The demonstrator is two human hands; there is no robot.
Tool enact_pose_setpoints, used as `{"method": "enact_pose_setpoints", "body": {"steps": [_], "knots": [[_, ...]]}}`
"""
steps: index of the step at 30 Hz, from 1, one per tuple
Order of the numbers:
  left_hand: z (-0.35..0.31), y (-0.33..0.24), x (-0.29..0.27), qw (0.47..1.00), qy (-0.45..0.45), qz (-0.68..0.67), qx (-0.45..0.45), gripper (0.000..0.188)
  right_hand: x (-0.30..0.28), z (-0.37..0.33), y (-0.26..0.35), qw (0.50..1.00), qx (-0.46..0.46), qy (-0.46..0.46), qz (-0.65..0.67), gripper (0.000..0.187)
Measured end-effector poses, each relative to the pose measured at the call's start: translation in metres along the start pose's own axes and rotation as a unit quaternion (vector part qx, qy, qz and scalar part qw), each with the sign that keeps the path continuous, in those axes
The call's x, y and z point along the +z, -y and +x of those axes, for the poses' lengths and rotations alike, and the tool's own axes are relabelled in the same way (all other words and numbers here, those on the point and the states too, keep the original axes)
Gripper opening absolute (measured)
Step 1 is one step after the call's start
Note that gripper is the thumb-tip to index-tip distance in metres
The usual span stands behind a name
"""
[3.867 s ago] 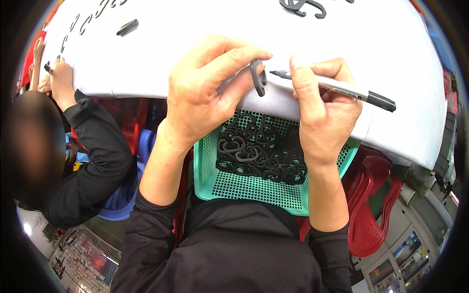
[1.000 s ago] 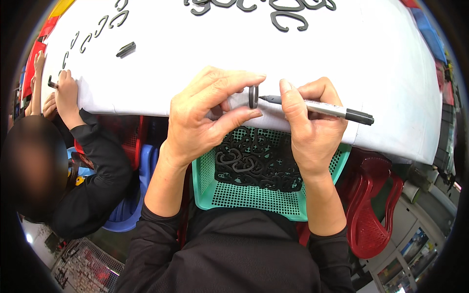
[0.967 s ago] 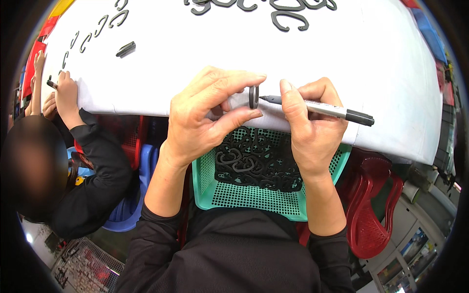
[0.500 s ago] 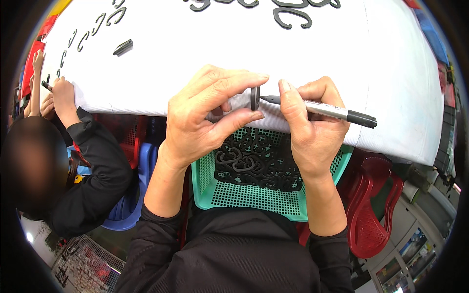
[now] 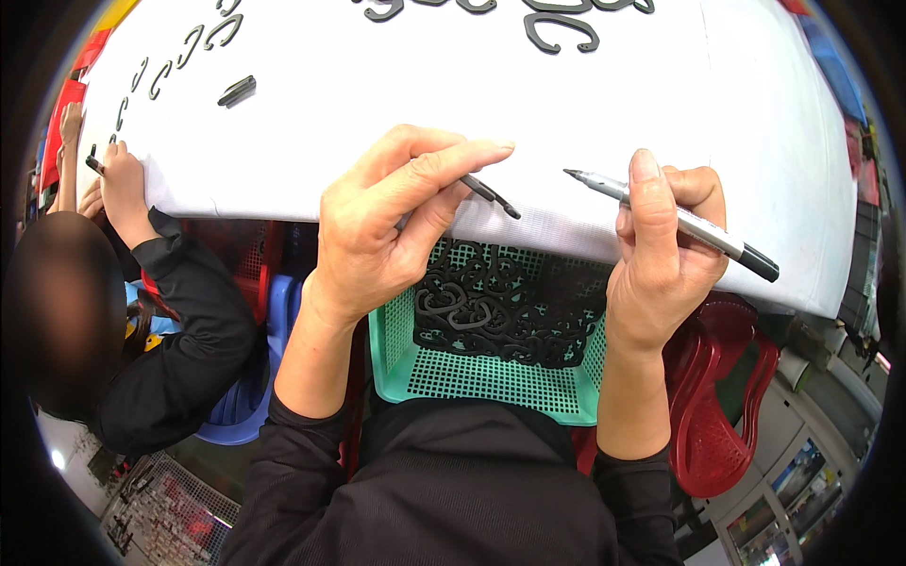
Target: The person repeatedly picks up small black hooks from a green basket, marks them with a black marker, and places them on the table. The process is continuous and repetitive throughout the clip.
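Above the near edge of the white table, my left hand pinches a thin black curved piece, seen nearly edge-on and tilted down to the right. My right hand grips a grey and black marker, its dark tip bare and pointing left. A gap separates that tip from the piece. Beneath my hands sits a green perforated basket heaped with black C-shaped pieces like those on the table.
More black C-shaped pieces lie along the far side of the white table. A black marker cap rests at the left. A co-worker's hand holds a marker farther left. A red chair stands at the right.
The marker tip has drawn away from the black piece as my right hand moved right. In my left fingers the piece has turned from upright to slanted.
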State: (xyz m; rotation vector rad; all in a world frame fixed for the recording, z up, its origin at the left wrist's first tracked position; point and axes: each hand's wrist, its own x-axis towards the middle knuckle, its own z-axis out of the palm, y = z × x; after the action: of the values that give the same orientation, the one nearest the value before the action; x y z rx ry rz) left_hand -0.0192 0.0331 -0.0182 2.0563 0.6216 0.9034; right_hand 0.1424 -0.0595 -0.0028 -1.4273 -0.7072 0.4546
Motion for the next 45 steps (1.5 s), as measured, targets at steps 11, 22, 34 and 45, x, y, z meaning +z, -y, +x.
{"method": "enact_pose_setpoints", "body": {"steps": [11, 22, 34, 45], "knots": [[-0.001, 0.005, 0.000, 0.998, 0.004, 0.014, 0.057, 0.034, 0.018, -0.010, 0.000, 0.995, 0.049, 0.086, 0.013, 0.019], [0.000, 0.009, 0.004, 0.996, -0.027, 0.014, 0.078, 0.048, 0.019, -0.011, -0.001, 0.994, 0.040, 0.098, -0.029, 0.022], [0.002, 0.002, 0.001, 0.999, 0.013, 0.006, 0.030, 0.044, 0.016, -0.008, -0.006, 0.999, 0.005, 0.030, 0.045, 0.012], [0.017, -0.011, 0.005, 0.999, -0.005, -0.004, 0.046, 0.052, 0.019, -0.005, 0.008, 0.987, -0.075, 0.094, -0.106, 0.020]]}}
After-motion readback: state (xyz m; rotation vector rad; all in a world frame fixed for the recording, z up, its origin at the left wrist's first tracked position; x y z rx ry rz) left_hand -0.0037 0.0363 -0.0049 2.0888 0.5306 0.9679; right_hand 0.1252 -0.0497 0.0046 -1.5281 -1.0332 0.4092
